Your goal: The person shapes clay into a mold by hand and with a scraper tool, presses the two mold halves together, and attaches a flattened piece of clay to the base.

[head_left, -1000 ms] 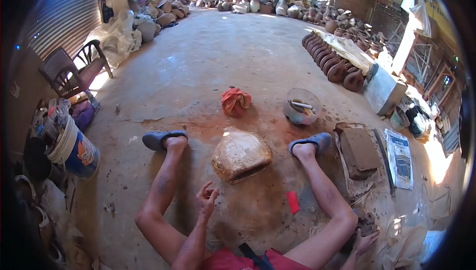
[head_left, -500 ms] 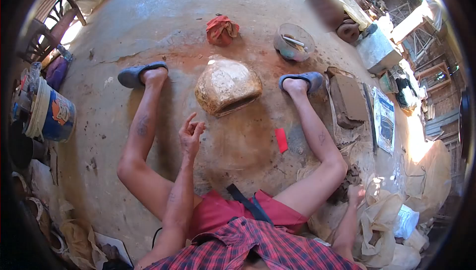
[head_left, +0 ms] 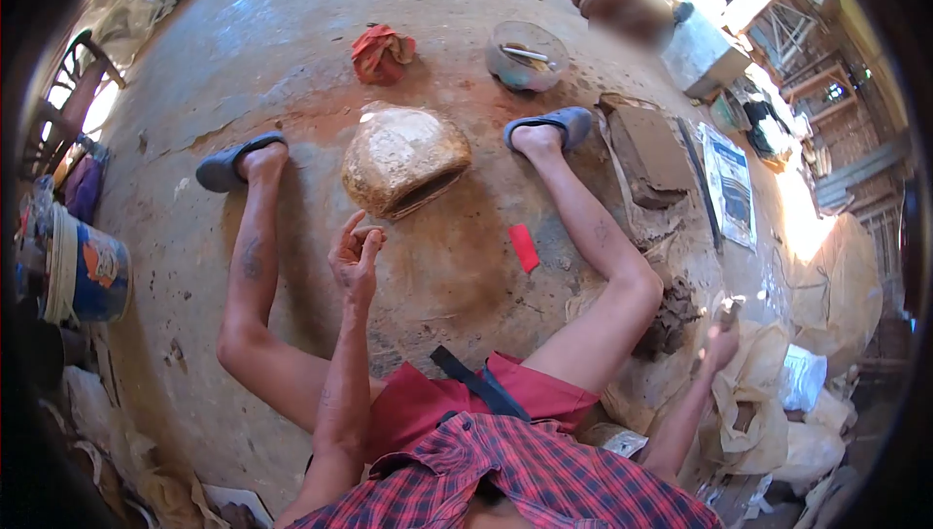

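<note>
My left hand is raised over the floor with its fingers loosely bent and apart, holding nothing that I can see. Just beyond its fingertips lies a rounded, pale and brown pot-shaped form, tipped so that its dark opening faces toward me and to the right. Out to the right, my right hand is closed round a small grey-brown lump of clay. Beside that hand is a heap of dark, torn clay. A flat red strip rests on the floor between my legs.
Beyond the form are a crumpled red cloth and a clear bowl with a white stick across it. A large clay block stands right of my foot. A bucket is at left; plastic sheets lie at right.
My right hand has lifted from beside the clay heap and moved up and outward, with the lump now showing in it. The view has turned slightly right; my left hand stays raised.
</note>
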### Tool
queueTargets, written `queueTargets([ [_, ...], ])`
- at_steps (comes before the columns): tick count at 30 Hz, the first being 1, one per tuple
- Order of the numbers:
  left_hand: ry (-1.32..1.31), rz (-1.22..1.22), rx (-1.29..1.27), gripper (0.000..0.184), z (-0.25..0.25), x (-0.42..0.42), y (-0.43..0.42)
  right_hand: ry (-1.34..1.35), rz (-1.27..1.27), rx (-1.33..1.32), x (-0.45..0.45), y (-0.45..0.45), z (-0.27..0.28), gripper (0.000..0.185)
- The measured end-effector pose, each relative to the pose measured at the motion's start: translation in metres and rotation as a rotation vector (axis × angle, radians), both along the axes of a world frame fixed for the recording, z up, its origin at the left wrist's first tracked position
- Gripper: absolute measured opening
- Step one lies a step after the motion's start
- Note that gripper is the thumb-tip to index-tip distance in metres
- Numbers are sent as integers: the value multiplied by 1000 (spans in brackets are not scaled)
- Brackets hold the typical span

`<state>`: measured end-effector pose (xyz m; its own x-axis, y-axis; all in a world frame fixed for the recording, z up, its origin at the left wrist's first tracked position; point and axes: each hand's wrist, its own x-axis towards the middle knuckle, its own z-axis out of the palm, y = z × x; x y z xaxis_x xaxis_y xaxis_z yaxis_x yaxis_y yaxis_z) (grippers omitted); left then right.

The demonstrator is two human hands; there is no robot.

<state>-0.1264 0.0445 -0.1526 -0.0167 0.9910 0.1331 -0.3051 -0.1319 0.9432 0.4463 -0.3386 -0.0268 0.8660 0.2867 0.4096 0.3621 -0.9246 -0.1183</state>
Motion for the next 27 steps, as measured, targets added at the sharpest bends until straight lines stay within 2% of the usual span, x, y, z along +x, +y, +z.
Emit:
queueTargets([
  [1,-4,-13,6,47,2,9,-1,65,-32,-107,11,-6,-23,38],
  [3,-11,-64,-29,47,7,26,-8,400,-40,-473,44,-15,-101,43],
  [4,-11,-63,-29,47,9,29,-14,562,-31,-597,34,-24,-113,44],
  [6,7,-121,-5,46,17,34,-21,792,-41,-650,15,-37,-112,46],
  [9,28,-162,-53,42,34,25,-38,958,-50,-575,-15,-22,-52,51],
  [11,38,-253,-127,46,33,27,-43,842,-11,-298,-28,-3,-8,54],
  [13,-8,-343,-97,50,46,51,-53,502,107,206,-59,21,39,65],
  [15,-70,-470,-34,64,54,90,-64,294,119,509,-109,62,93,68],
  [17,-184,-456,85,71,86,144,-83,441,276,1123,-119,91,68,64],
  [18,-269,-435,104,73,96,176,-91,516,345,1516,-159,132,65,62],
  [19,-354,-414,120,76,103,200,-95,610,452,1410,-193,153,63,59],
  [20,-357,-421,136,76,109,211,-93,639,604,1114,-231,169,63,56],
  [21,-324,-547,19,73,112,220,-90,588,770,823,-262,185,69,54],
  [22,-284,-673,-102,71,114,224,-88,496,922,659,-284,200,69,53],
  [23,-507,-675,-366,66,112,214,-77,313,1030,670,-287,210,63,51],
  [24,-566,-673,-500,59,119,190,-73,115,1120,677,-290,221,56,49],
  [26,-363,-755,-405,46,123,144,-69,295,997,464,-275,222,88,68],
  [27,-353,-756,-399,46,121,139,-70,292,1029,501,-272,229,85,69],
])
